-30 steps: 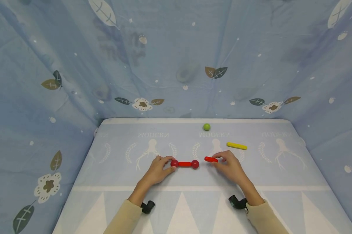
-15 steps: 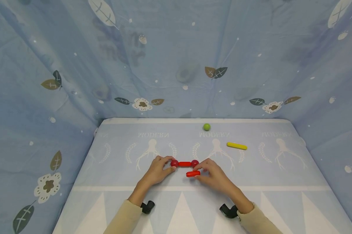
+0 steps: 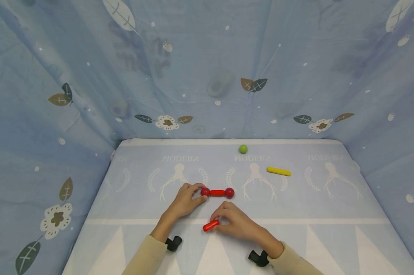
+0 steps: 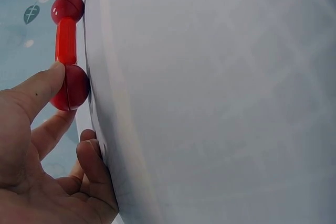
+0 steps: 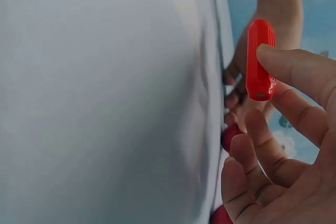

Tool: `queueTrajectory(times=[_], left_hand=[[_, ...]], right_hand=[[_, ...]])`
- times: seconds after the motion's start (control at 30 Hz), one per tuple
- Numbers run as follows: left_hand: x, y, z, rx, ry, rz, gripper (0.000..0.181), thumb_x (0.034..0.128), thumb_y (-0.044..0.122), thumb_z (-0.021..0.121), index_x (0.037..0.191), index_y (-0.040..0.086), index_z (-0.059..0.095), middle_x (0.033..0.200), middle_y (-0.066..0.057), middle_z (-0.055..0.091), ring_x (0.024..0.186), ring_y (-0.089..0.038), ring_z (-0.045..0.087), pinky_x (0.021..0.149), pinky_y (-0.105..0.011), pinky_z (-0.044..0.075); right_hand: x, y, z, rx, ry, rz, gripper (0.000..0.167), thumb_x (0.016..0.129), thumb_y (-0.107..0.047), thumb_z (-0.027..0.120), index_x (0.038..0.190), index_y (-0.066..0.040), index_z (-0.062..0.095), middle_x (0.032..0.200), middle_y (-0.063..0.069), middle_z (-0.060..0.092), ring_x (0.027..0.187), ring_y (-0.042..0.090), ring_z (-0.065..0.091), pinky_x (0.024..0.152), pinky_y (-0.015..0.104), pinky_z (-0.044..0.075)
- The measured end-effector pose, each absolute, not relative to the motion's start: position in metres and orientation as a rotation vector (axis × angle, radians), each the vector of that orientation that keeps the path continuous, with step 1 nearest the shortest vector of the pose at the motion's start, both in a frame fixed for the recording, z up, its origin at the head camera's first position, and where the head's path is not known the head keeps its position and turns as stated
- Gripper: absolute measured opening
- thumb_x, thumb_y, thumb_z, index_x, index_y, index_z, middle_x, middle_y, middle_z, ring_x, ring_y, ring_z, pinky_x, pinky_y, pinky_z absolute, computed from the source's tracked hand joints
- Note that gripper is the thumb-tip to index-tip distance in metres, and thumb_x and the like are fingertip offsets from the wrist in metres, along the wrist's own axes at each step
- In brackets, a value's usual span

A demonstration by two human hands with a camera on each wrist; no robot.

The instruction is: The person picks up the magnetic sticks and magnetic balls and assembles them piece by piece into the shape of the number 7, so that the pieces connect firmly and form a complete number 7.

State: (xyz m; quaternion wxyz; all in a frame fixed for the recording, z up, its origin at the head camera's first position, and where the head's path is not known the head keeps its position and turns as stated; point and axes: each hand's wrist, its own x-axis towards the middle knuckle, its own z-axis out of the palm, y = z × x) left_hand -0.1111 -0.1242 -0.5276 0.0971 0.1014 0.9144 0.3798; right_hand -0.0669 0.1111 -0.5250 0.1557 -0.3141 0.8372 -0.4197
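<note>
A red stick point(image 3: 217, 193) joins two dark red balls in a row on the table. My left hand point(image 3: 185, 201) pinches the left ball point(image 3: 205, 192) between thumb and fingers; the right ball point(image 3: 229, 193) is untouched. Nearer the front, my right hand point(image 3: 239, 223) holds a second red stick point(image 3: 211, 225) by its right end, tilted, apart from the joined piece. In the right wrist view the thumb lies across this loose stick point(image 5: 258, 72). The left wrist view shows the thumb against the nearer ball point(image 4: 76, 88).
A green ball point(image 3: 243, 149) sits near the table's back edge. A yellow stick point(image 3: 278, 171) lies at the back right. Patterned blue cloth point(image 3: 207, 76) hangs behind the table and along both sides.
My right hand has carried the loose red stick leftward and toward the front, past the right ball, and the stick has turned. My left hand and the joined piece have stayed in place.
</note>
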Motion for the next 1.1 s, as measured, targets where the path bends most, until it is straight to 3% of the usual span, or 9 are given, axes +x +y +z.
queueTrajectory(times=[0.4, 1.1], left_hand=[[-0.111, -0.124, -0.527, 0.318, 2.719, 1.136, 0.031, 0.092, 0.03, 0.074, 0.12, 0.019, 0.067, 0.098, -0.01, 0.051, 0.089, -0.021, 0.046, 0.071, -0.038, 0.039], [-0.111, -0.124, -0.527, 0.311, 2.707, 1.14, 0.031, 0.0916, 0.03, 0.075, 0.12, 0.02, 0.067, 0.1, -0.009, 0.052, 0.092, -0.022, 0.048, 0.073, -0.038, 0.041]], right_hand=[[-0.06, 0.098, -0.532, -0.948, 2.382, -1.105, 0.02, 0.086, -0.018, 0.08, 0.101, -0.03, 0.074, 0.099, -0.015, 0.053, 0.097, 0.005, 0.049, 0.082, 0.025, 0.043], [-0.06, 0.094, -0.536, -0.913, 2.431, -1.036, 0.019, 0.086, -0.022, 0.081, 0.1, -0.03, 0.073, 0.097, -0.013, 0.053, 0.093, 0.006, 0.047, 0.079, 0.025, 0.041]])
